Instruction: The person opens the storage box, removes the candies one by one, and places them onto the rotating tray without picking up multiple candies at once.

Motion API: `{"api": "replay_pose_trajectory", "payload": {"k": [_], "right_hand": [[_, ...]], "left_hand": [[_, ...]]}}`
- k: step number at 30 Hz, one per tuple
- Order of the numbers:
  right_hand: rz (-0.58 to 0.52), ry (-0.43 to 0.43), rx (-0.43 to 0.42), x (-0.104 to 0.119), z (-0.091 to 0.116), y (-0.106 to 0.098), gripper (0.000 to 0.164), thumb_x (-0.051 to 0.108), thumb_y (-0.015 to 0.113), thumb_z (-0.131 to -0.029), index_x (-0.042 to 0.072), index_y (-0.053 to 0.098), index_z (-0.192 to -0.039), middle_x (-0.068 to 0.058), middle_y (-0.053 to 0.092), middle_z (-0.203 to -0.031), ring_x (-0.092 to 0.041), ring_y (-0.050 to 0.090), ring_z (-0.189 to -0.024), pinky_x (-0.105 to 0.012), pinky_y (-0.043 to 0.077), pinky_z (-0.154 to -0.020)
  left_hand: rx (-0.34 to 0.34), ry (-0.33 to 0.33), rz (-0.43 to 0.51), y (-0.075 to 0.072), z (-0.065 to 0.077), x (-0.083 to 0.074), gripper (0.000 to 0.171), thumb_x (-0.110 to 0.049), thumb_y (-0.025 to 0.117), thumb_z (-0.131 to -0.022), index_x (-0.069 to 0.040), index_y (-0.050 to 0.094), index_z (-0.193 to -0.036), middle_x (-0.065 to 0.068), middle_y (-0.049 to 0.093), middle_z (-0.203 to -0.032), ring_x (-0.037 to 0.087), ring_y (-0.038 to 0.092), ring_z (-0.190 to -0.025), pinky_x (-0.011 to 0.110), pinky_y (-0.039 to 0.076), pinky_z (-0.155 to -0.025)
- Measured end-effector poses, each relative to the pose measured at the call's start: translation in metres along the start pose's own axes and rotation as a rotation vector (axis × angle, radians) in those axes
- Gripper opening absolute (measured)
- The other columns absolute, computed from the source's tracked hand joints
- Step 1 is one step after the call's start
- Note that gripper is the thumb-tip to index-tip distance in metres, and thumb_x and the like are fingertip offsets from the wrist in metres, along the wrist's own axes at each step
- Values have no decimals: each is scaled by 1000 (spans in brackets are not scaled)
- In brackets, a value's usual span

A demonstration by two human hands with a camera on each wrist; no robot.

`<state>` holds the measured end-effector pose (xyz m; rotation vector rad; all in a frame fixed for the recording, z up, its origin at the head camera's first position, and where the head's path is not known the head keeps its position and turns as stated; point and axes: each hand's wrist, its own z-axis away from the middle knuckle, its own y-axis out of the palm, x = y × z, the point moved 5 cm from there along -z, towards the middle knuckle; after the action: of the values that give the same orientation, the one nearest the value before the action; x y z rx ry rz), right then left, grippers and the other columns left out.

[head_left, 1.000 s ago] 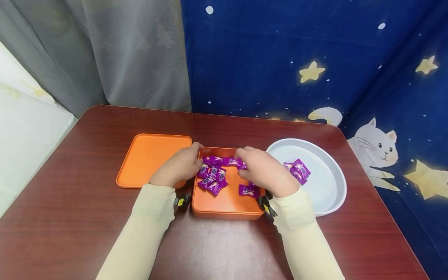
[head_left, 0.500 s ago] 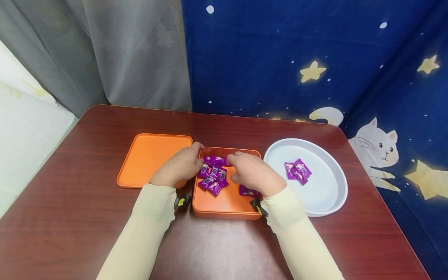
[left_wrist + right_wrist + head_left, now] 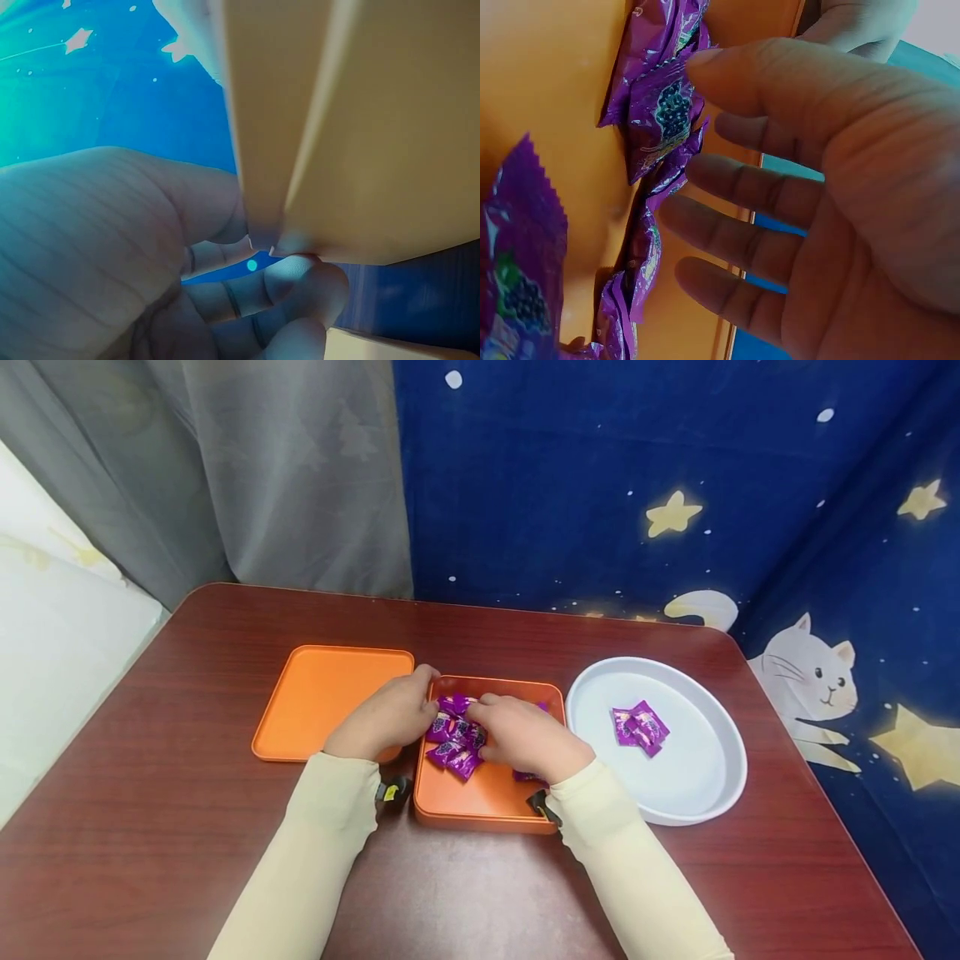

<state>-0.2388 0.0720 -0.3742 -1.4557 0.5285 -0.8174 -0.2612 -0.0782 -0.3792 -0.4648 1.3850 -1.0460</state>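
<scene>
An orange rectangular box (image 3: 483, 797) sits mid-table. Purple-wrapped grape candies (image 3: 459, 758) cluster along its left side, and a few more lie at its right, partly hidden. My left hand (image 3: 384, 717) grips the box's left wall near the far corner; the left wrist view has thumb and fingers on either side of the box wall (image 3: 390, 127). Inside the box, my right hand (image 3: 528, 737) is over the candies with its fingertips at the cluster. In the right wrist view its thumb touches a candy (image 3: 660, 120), the other fingers stretched and apart from the thumb.
A flat orange lid (image 3: 330, 702) lies left of the box, partly under my left forearm and hand. At the right stands a round white tray (image 3: 693, 768) with several purple candies (image 3: 641, 728). A blue star-patterned curtain (image 3: 540, 485) hangs behind the table.
My right hand has moved left across the box from the right-hand candies to the left cluster, and the candies along the far wall moved left with it. The left hand stays on the box wall.
</scene>
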Motion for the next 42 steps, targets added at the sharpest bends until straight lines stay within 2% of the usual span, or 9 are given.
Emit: {"api": "replay_pose_trajectory", "payload": {"k": [6, 10, 14, 21, 27, 32, 36, 39, 42], "right_hand": [[-27, -21, 47, 1, 0, 7, 31, 21, 74, -77, 18, 68, -107, 2, 58, -94, -13, 52, -86, -33, 51, -82], [-50, 53, 91, -3, 0, 9, 32, 21, 75, -76, 19, 69, -108, 2, 58, -94, -13, 51, -84, -32, 51, -79], [-49, 114, 108, -7, 1, 9, 26, 22, 75, -77, 20, 68, -101, 2, 57, -92, -14, 49, -82, -31, 50, -79], [-5, 167, 156, -12, 5, 14, 30, 16, 72, -78, 21, 65, -107, -2, 57, -104, -19, 51, -95, -38, 48, -93], [-4, 211, 173, -14, 7, 14, 38, 22, 78, -74, 16, 65, -109, -4, 56, -102, -19, 51, -90, -37, 50, -89], [-11, 164, 140, -13, 7, 12, 37, 23, 80, -71, 19, 63, -104, 0, 52, -97, -17, 46, -91, -35, 49, -87], [-42, 121, 135, -12, 6, 13, 35, 19, 79, -72, 22, 62, -103, 4, 54, -99, -17, 48, -98, -39, 46, -94], [-66, 128, 157, -13, 6, 15, 39, 17, 78, -72, 21, 61, -107, 1, 59, -106, -21, 49, -110, -45, 42, -101], [-75, 158, 181, -14, 6, 17, 44, 18, 77, -73, 20, 60, -114, -1, 62, -114, -22, 47, -117, -45, 40, -104]], "left_hand": [[12, -10, 0, 3, 1, 4, 47, -22, 53, -93, -8, 36, -134, 12, 60, -112, 24, 57, -97, 49, 46, -96], [-6, -1, -3, 3, 1, 5, 47, -22, 53, -93, -7, 36, -134, 10, 61, -106, 23, 57, -95, 49, 47, -96], [-15, 6, -6, 1, 0, 4, 46, -21, 53, -93, -7, 37, -134, 11, 61, -101, 24, 57, -92, 49, 47, -95], [-17, 9, -14, 1, 0, 1, 46, -21, 52, -93, -6, 37, -134, 14, 60, -112, 25, 56, -100, 50, 46, -97], [-11, 3, -13, 1, 1, -1, 46, -21, 52, -93, -6, 37, -134, 14, 60, -114, 26, 56, -101, 50, 46, -96], [-12, 4, -14, 0, 1, -2, 46, -21, 53, -93, -6, 37, -134, 14, 60, -114, 26, 56, -100, 50, 46, -96], [-12, -1, -14, 1, 0, -1, 46, -22, 53, -93, -7, 37, -134, 13, 60, -114, 25, 56, -100, 50, 46, -96], [-12, -7, -12, 1, 0, 0, 46, -22, 53, -93, -8, 37, -134, 12, 60, -111, 25, 57, -98, 49, 46, -96], [-12, -2, -12, 2, -1, 0, 46, -22, 52, -93, -7, 36, -134, 12, 61, -108, 24, 57, -97, 49, 47, -96]]}}
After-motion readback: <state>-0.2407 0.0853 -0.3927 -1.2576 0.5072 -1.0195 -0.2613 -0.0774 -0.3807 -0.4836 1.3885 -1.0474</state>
